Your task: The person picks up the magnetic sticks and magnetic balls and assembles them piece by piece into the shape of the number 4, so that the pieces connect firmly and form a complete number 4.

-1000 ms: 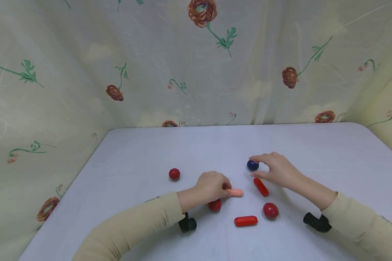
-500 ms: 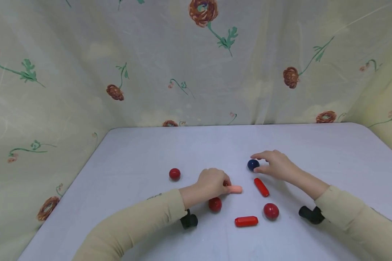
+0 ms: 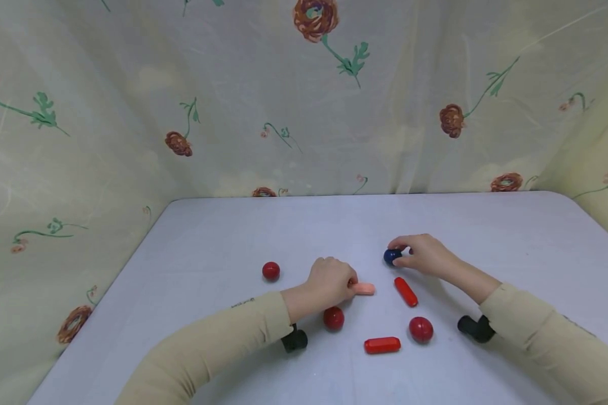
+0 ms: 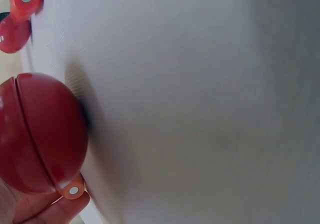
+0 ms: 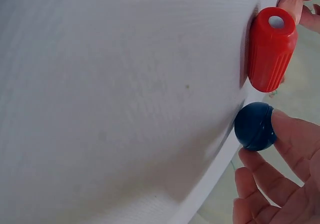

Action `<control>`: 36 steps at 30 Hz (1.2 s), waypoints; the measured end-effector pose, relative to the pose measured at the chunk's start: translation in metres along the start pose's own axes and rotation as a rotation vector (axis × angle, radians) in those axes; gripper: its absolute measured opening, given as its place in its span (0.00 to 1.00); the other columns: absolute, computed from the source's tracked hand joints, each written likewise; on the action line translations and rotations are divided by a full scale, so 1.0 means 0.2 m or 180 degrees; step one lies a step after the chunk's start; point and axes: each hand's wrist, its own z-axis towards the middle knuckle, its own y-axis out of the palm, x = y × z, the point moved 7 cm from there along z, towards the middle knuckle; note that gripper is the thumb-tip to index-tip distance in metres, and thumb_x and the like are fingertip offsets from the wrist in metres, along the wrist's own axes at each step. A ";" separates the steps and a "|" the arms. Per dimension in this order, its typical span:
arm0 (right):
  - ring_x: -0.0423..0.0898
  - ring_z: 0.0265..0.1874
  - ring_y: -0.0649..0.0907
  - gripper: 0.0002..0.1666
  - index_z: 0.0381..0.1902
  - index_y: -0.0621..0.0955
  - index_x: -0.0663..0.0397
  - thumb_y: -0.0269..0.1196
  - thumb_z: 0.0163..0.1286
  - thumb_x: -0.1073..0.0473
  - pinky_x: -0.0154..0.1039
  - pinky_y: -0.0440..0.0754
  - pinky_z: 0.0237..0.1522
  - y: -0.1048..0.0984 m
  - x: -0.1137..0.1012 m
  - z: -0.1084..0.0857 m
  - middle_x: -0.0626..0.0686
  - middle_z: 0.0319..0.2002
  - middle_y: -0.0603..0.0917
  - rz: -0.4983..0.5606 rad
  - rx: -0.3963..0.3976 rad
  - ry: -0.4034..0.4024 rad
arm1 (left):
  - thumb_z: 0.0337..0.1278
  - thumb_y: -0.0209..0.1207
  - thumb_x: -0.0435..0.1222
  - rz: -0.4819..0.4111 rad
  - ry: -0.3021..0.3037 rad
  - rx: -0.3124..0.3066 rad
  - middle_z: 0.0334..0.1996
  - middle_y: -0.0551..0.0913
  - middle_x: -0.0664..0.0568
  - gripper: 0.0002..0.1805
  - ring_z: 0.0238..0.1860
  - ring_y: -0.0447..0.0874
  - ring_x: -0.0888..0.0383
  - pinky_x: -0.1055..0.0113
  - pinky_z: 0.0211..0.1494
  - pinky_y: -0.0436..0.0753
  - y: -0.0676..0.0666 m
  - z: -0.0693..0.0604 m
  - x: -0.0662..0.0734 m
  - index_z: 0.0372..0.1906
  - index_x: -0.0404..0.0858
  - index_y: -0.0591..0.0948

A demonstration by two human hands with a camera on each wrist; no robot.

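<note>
My left hand (image 3: 329, 281) pinches one end of a short salmon-pink rod (image 3: 363, 289) at the middle of the table. In the left wrist view, a white dot marks the rod's end (image 4: 74, 190), and a large red ball (image 4: 45, 134) covers much of the hand. Farther right, my right hand (image 3: 425, 256) holds a small dark blue ball (image 3: 392, 257) between thumb and fingertips. The right wrist view shows the thumb on one side of the blue ball (image 5: 255, 126) and a finger beneath it. Just nearer than that hand lies a red ribbed rod (image 3: 406, 292).
One red ball (image 3: 333, 318) sits close by my left wrist, another red ball (image 3: 271, 271) farther left. Toward the front are a second red rod (image 3: 382, 345) and a red ball (image 3: 421, 329). A flowered curtain (image 3: 223, 112) hangs behind the white table (image 3: 208, 242).
My right thumb and fingers have closed in on the blue ball from a wider spread. The left hand has shifted slightly toward the far side, and the pink rod with it.
</note>
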 end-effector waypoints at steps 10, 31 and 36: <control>0.52 0.36 0.78 0.21 0.49 0.78 0.61 0.65 0.57 0.63 0.41 0.80 0.37 0.03 -0.01 0.01 0.62 0.40 0.81 0.0078 -0.0105 0.0005 | 0.51 0.63 0.44 -0.0064 0.0041 0.0079 0.22 0.78 0.62 0.10 0.28 0.69 0.63 0.71 0.34 0.69 0.00 0.01 -0.01 0.40 0.50 0.85; 0.48 0.35 0.78 0.20 0.47 0.79 0.60 0.65 0.56 0.63 0.39 0.80 0.37 0.06 -0.08 0.00 0.59 0.39 0.82 0.0108 -0.0197 -0.0137 | 0.50 0.64 0.44 -0.0133 -0.0065 0.0174 0.29 0.83 0.59 0.12 0.29 0.71 0.62 0.71 0.35 0.71 -0.03 0.01 -0.06 0.41 0.48 0.85; 0.46 0.34 0.78 0.20 0.47 0.79 0.60 0.66 0.55 0.63 0.36 0.79 0.35 0.07 -0.10 -0.01 0.58 0.39 0.82 0.0154 -0.0289 -0.0152 | 0.50 0.64 0.45 -0.0193 -0.0157 0.0171 0.29 0.83 0.59 0.12 0.29 0.71 0.62 0.71 0.36 0.70 -0.04 0.02 -0.07 0.41 0.48 0.85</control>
